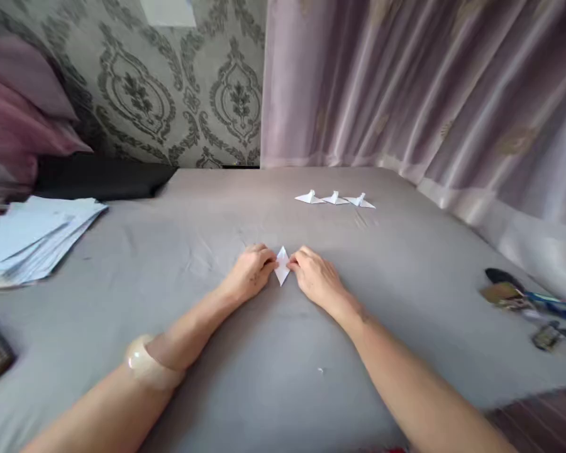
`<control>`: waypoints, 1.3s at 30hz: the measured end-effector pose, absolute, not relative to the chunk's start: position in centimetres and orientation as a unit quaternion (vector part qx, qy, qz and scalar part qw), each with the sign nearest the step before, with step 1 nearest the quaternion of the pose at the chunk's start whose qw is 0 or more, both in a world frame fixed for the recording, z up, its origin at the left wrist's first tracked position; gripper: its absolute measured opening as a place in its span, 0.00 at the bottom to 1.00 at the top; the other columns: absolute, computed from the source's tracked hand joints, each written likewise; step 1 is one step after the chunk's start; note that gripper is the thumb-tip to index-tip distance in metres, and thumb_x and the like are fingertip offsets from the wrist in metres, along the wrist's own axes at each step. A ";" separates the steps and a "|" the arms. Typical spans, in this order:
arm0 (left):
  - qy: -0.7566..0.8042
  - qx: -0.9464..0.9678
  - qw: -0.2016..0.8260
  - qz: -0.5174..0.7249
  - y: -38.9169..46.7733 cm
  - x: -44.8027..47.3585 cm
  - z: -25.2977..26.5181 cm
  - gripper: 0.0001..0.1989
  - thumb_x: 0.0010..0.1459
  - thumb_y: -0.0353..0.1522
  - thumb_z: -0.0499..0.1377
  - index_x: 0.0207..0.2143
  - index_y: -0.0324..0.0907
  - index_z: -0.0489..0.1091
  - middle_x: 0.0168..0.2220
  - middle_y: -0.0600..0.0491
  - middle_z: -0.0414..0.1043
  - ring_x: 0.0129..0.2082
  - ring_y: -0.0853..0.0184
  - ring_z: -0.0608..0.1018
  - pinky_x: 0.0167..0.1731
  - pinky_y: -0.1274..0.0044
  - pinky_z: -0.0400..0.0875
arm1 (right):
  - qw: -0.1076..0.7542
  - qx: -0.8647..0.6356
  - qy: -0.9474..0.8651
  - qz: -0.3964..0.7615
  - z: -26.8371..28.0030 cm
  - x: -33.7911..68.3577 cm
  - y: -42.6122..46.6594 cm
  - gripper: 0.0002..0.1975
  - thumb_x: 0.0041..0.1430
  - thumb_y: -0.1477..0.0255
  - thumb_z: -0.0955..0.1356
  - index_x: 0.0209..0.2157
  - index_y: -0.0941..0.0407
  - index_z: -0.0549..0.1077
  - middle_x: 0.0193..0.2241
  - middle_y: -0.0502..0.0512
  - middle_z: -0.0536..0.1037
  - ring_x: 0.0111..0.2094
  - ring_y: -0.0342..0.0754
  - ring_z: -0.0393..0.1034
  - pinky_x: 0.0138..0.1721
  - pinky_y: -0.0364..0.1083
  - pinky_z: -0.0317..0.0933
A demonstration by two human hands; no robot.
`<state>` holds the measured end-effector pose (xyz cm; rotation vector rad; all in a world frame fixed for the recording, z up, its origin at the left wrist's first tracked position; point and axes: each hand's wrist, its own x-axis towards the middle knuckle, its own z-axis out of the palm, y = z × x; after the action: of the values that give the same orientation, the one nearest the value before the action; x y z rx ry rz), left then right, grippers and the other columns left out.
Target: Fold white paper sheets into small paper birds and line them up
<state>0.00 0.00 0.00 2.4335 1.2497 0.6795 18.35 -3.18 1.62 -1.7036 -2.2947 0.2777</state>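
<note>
Pinching the near-side edge of a small white paper (282, 267), your left hand (249, 275) has its thumb and forefinger together on the left corner. The paper lies just right of those fingertips, in the narrow space between your two hands, touching both. Its long axis runs away from you, crossing the line that joins your fingertips: one point reaches beyond them, the other comes back on your side of them. Your right hand (319, 278) has its thumb and forefinger clamped on the right corner in the same way, so neither hand is clearly nearer.

You have a slim diamond there, sharp at both ends, looking flat against the grey cloth (245, 402) under your fingers. Faint shading marks its face, but it is too small for you to tell where each fold runs.
</note>
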 end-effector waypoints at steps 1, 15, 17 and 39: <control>0.436 0.855 0.152 0.235 0.1 0.1 0.0 0.08 0.61 0.29 0.54 0.30 0.38 0.71 0.32 0.48 0.70 0.34 0.64 0.73 0.37 0.74 0.66 | 0.131 -0.587 -0.793 0.094 1.7 18.3 -3.2 0.08 0.67 0.70 0.62 0.37 0.56 0.72 0.39 0.55 0.74 0.38 0.48 0.71 0.32 0.45 0.52; 0.468 0.648 0.477 0.365 -1.5 0.4 3.4 0.13 0.52 0.42 0.63 0.31 0.40 0.73 0.27 0.56 0.72 0.24 0.72 0.69 0.25 0.80 0.62 | 0.299 -0.554 -0.720 0.294 3.6 19.5 -3.3 0.11 0.62 0.67 0.64 0.28 0.55 0.69 0.30 0.48 0.70 0.30 0.42 0.63 0.32 0.42 0.55; 0.448 0.647 0.478 0.391 -1.6 0.7 3.6 0.13 0.50 0.41 0.65 0.30 0.40 0.74 0.33 0.54 0.74 0.27 0.72 0.71 0.28 0.80 0.63 | 0.299 -0.553 -0.717 0.301 4.0 19.4 -3.6 0.10 0.62 0.66 0.64 0.28 0.55 0.70 0.29 0.48 0.70 0.30 0.42 0.63 0.32 0.43 0.55; 0.423 0.517 0.574 0.473 -2.7 1.5 4.5 0.11 0.49 0.39 0.67 0.30 0.40 0.78 0.28 0.54 0.75 0.29 0.70 0.73 0.33 0.78 0.65 | 0.455 -0.524 -0.688 0.213 6.1 17.7 -5.4 0.04 0.60 0.70 0.65 0.35 0.55 0.70 0.33 0.52 0.75 0.30 0.43 0.70 0.29 0.41 0.62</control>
<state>1.53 -2.66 4.53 1.2121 0.9904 1.1094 17.68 -5.40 6.10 -1.2914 -1.6969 0.5257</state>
